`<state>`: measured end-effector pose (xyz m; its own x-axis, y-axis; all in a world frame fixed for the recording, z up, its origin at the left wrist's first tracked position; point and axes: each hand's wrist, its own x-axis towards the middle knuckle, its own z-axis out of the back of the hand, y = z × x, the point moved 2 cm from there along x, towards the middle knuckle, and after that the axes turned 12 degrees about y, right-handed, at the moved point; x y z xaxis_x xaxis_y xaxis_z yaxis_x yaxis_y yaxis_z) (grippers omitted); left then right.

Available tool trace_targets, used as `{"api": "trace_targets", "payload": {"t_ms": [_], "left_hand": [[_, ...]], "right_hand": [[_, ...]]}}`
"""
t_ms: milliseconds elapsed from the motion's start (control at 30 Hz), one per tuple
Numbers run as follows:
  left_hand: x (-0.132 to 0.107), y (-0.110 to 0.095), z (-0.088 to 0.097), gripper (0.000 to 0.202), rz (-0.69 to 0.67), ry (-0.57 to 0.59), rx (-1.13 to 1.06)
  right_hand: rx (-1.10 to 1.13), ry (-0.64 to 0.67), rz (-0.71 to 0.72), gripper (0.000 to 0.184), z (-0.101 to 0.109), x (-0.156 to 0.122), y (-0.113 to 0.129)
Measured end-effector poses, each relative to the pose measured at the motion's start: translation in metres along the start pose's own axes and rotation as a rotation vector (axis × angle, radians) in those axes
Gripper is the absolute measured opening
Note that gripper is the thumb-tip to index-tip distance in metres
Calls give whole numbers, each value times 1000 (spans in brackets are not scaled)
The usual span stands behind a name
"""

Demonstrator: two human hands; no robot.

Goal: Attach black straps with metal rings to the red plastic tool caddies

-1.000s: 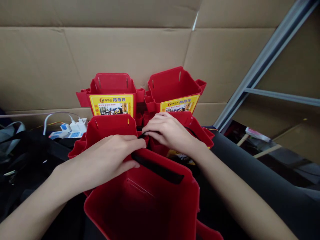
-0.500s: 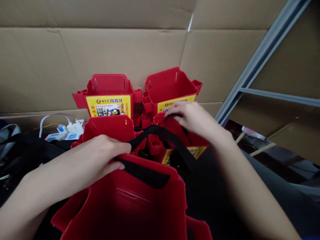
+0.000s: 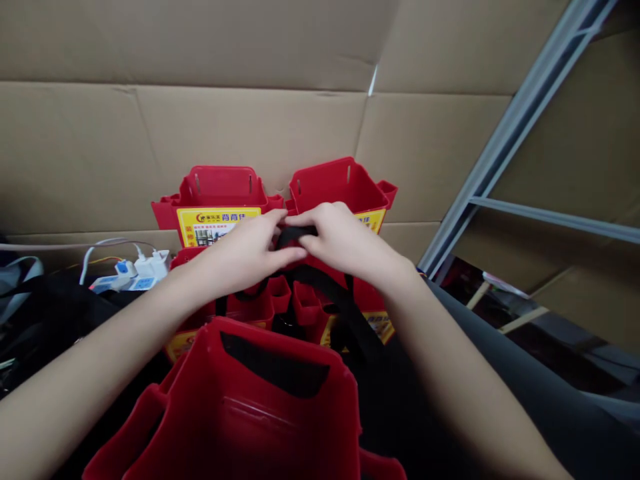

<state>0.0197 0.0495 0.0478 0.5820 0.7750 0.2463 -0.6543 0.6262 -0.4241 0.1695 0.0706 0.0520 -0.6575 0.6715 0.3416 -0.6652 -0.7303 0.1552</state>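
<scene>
A red plastic bin (image 3: 280, 427) fills the near foreground, with a length of black webbing strap (image 3: 275, 365) lying along the inside of its back wall. Beyond that wall my left hand (image 3: 250, 250) and my right hand (image 3: 340, 240) meet. Both are closed on black strap (image 3: 295, 235) between their fingertips. A loose part of the strap (image 3: 345, 303) slopes down to the right below my right hand. My fingers partly cover the strap where the hands come together.
Several more red bins (image 3: 220, 187) with yellow labels stand behind, against a cardboard wall (image 3: 240, 127). A power strip (image 3: 125, 277) with white plugs sits at left, near black fabric (image 3: 55, 313). A grey metal frame (image 3: 493, 160) rises at right.
My left hand has left the near bin's rim and moved forward and right to the strap. My right hand has shifted left, bringing the two together. The view has tilted slightly upward.
</scene>
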Motion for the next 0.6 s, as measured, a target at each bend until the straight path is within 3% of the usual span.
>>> {"api": "trace_targets", "payload": {"t_ms": [67,133,233,333,400,467,500,533,600], "left_hand": [[0,6,6,24,44,-10,47],[-12,19,15,25,118,-33,93],[-39,55,23,24,236,-75,174],[-59,93,19,31,281,-48,211],[-67,104,14,30,261,-8,283],[-72,97,13,20,231,-36,388],[-73,87,12,27,209,-48,430],[-72,73,13,45,185,-90,457],[-63,42,8,73,79,1,436]], "right_hand": [[7,58,29,36,2,0,-2],[44,68,32,40,8,-11,-13],[120,74,-37,37,22,-34,-42],[203,69,-115,29,32,-50,-66],[169,-19,-169,28,35,-53,-70],[53,-119,-198,27,32,-50,-61],[-7,-138,-187,26,27,-47,-52],[-54,-126,-161,26,21,-43,-40],[-100,-41,-81,28,6,-34,-13]]}}
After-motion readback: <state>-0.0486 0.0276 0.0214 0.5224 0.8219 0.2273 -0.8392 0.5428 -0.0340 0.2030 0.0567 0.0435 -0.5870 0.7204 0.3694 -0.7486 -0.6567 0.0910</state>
